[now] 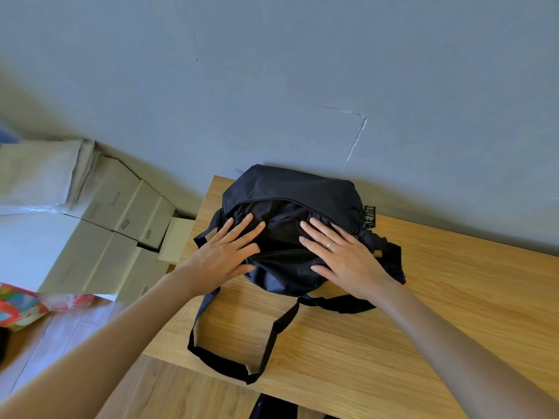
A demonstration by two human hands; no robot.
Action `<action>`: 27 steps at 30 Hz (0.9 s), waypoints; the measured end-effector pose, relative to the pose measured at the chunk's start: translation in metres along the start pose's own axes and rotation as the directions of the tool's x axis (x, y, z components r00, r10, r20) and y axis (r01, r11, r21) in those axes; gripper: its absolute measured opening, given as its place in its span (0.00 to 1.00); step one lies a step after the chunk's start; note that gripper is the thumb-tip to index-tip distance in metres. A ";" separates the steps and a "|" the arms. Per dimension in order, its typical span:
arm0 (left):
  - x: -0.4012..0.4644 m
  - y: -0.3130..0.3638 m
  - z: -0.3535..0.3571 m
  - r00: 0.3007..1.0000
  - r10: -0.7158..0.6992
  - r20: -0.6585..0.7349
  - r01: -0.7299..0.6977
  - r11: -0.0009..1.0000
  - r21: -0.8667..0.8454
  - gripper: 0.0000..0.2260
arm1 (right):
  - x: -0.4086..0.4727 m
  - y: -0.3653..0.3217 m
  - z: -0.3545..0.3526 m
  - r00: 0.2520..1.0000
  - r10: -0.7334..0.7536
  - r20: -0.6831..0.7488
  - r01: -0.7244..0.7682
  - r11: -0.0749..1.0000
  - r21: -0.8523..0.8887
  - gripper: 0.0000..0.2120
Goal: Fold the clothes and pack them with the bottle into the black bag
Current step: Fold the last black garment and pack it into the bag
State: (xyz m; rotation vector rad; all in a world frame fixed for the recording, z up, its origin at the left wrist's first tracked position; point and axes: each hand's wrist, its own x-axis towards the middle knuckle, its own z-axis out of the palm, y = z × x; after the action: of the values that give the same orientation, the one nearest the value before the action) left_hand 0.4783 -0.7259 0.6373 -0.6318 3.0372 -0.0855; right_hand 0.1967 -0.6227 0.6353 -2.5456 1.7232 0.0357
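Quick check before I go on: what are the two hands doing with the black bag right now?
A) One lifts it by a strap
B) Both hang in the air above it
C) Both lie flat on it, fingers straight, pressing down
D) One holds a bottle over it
C: the left hand and the right hand both rest flat, fingers straight, on the black bag, which sits on the wooden table; its strap lies loose.

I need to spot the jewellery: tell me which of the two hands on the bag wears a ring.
The right hand, pressing flat on the black bag near its label tab, has a ring on one finger. The left hand is bare.
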 end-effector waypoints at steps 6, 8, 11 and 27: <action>0.001 0.006 -0.016 0.998 -0.066 -0.003 0.066 0.998 -0.014 0.20 | -0.008 -0.010 -0.019 0.999 0.042 -0.008 -0.042 0.999 0.008 0.33; 0.003 0.014 -0.025 0.997 -0.077 0.019 0.077 0.997 -0.024 0.24 | -0.017 -0.012 -0.029 0.999 0.047 -0.008 -0.046 0.998 0.040 0.34; 0.013 0.031 -0.042 0.998 -0.062 0.020 0.062 0.998 -0.033 0.27 | -0.038 -0.011 -0.040 0.996 0.088 -0.009 -0.086 0.989 0.117 0.35; 0.182 0.247 -0.107 0.985 0.073 0.157 -0.050 0.988 -0.145 0.24 | -0.261 0.097 -0.071 0.876 0.475 0.078 -0.481 0.857 0.186 0.29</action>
State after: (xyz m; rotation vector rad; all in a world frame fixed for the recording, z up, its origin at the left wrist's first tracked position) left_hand 0.2079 -0.5674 0.7244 -0.5232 2.9197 0.1755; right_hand 0.0083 -0.4221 0.7173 -1.9125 2.1780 -0.0712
